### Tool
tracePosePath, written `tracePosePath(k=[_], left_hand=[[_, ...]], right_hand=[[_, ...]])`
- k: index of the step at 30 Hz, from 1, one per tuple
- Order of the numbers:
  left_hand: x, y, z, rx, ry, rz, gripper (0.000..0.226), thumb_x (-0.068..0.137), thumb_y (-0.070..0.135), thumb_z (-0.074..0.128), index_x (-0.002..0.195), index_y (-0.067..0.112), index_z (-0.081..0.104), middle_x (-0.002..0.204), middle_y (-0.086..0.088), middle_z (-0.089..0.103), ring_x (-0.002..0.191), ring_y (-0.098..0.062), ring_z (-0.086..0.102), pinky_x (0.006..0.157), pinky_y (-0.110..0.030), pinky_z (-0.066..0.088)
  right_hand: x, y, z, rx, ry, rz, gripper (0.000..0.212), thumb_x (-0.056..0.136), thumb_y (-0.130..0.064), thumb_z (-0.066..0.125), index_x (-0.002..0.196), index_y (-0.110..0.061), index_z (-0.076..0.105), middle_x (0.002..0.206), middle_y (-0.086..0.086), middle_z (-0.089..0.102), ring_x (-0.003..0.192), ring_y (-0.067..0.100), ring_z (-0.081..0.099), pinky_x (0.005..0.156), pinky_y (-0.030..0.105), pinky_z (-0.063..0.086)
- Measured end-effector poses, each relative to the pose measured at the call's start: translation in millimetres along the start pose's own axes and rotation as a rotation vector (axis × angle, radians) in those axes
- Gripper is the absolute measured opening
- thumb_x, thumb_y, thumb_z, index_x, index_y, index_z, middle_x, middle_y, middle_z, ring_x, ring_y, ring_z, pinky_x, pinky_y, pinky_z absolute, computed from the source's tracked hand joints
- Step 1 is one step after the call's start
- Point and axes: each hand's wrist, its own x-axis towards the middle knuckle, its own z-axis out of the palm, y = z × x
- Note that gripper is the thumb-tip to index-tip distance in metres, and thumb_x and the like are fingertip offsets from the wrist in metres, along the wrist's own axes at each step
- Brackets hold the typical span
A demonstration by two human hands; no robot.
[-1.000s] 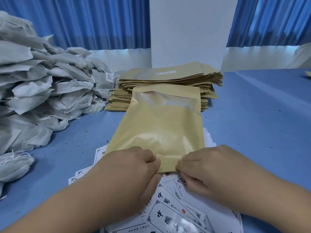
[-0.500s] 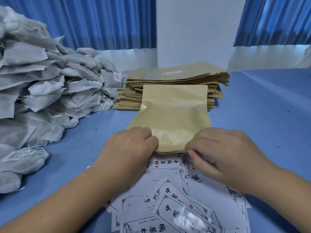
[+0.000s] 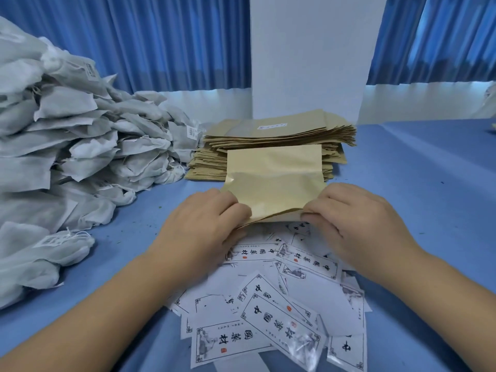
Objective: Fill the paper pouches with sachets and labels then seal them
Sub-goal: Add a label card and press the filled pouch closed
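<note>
Reaching in from the near corners with left forearm (image 3: 107, 304) and right forearm (image 3: 434, 296), both bare, converging toward the middle, palms down. Pinching the near edge of a pouch (image 3: 273, 181) with the left hand (image 3: 209, 218), fingers curled, knuckles up. Pinching the same edge further right with the right hand (image 3: 357, 221), fingertips tucked onto the paper.

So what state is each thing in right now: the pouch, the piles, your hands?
paper pouch: held by its near edge, whose layers seem to be parting; the contents are hidden.
left hand: pinches the pouch's near edge.
right hand: pinches the same edge.
pouch stack: flat, edges uneven, behind the held pouch.
sachets: heaped at the left.
labels: scattered loose, overlapping.
</note>
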Motion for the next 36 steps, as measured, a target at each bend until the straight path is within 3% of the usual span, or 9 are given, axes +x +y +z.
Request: tracePosePath(k=[2,5,8,13,19,22,25,28,36], left_hand=[[-2.4,0.2,-5.2,-0.001,0.006,-0.034,0.022,0.071,0.009,0.082,0.087,0.008,0.067,0.084,-0.006,0.061,0.07,-0.03,0.056,0.051,-0.035,0.045],[-5.1,-3.2,-13.0,0.011,0.064,-0.032,0.004,0.077,0.011,0.072,0.08,0.008,0.07,0.079,-0.006,0.061,0.069,-0.027,0.055,0.046,-0.03,0.041],[-6.8,-8.6,-16.5,-0.02,0.131,-0.038,0.025,0.082,0.02,0.054,0.074,0.006,0.074,0.066,-0.006,0.059,0.058,-0.027,0.058,0.043,-0.029,0.044],[-13.5,-27.5,-17.0,-0.047,0.195,-0.062,0.009,0.073,0.008,0.069,0.078,0.004,0.077,0.064,-0.004,0.06,0.064,-0.017,0.051,0.056,-0.022,0.037],[-14.8,-40.3,-24.6,-0.101,0.206,0.03,0.018,0.086,0.022,0.057,0.1,0.014,0.065,0.085,-0.006,0.062,0.08,-0.018,0.051,0.066,-0.028,0.044],[-16.2,-43.3,-30.7,-0.08,0.184,0.016,0.022,0.084,0.021,0.058,0.089,0.007,0.074,0.079,-0.005,0.062,0.076,-0.016,0.05,0.057,-0.03,0.046],[-15.5,-40.1,-32.8,-0.078,0.117,0.022,0.027,0.085,0.022,0.055,0.078,0.005,0.075,0.07,-0.004,0.059,0.07,-0.015,0.045,0.049,-0.028,0.042],[-14.8,-35.3,-34.7,-0.094,0.069,0.03,0.031,0.085,0.022,0.05,0.075,0.004,0.073,0.068,-0.003,0.057,0.069,-0.014,0.044,0.051,-0.025,0.038],[-6.4,-13.7,-31.5,-0.008,0.024,0.038,0.026,0.076,0.025,0.049,0.079,0.007,0.067,0.078,-0.005,0.06,0.065,-0.029,0.057,0.052,-0.035,0.046]], right_hand=[[0.5,3.3,-3.3,0.005,0.031,0.006,0.023,0.088,-0.015,0.057,0.076,-0.001,0.072,0.068,0.01,0.06,0.058,0.031,0.058,0.048,0.038,0.05],[-0.5,5.6,-8.5,0.002,0.034,-0.006,0.025,0.089,-0.015,0.054,0.077,0.0,0.071,0.07,0.01,0.06,0.059,0.031,0.057,0.051,0.035,0.049],[0.9,5.8,-15.3,0.021,-0.006,-0.03,0.027,0.091,-0.02,0.052,0.082,-0.005,0.073,0.072,0.006,0.06,0.063,0.026,0.056,0.056,0.028,0.044],[-0.3,9.7,-26.4,0.002,-0.089,-0.109,0.009,0.082,-0.011,0.066,0.083,-0.009,0.075,0.075,0.003,0.062,0.066,0.026,0.06,0.052,0.032,0.049],[-4.1,14.2,-25.4,0.034,-0.043,0.047,0.015,0.072,-0.004,0.068,0.081,-0.009,0.078,0.066,0.0,0.06,0.064,0.012,0.05,0.06,0.01,0.03],[-5.1,18.0,-26.6,0.097,-0.029,0.124,0.015,0.072,-0.002,0.068,0.081,-0.008,0.078,0.064,-0.003,0.059,0.065,0.004,0.043,0.062,0.004,0.032],[-4.7,15.9,-28.1,0.05,-0.07,0.081,0.009,0.074,-0.008,0.073,0.08,-0.013,0.078,0.066,-0.004,0.06,0.063,0.006,0.047,0.057,0.013,0.037],[-1.7,10.8,-28.9,-0.075,-0.129,-0.022,0.016,0.066,-0.008,0.085,0.078,-0.015,0.076,0.069,-0.002,0.063,0.063,0.022,0.059,0.054,0.022,0.039],[-2.8,-7.9,-15.4,-0.052,-0.007,-0.109,0.01,0.068,0.006,0.069,0.066,-0.004,0.071,0.057,0.005,0.055,0.052,0.027,0.052,0.04,0.033,0.044]])
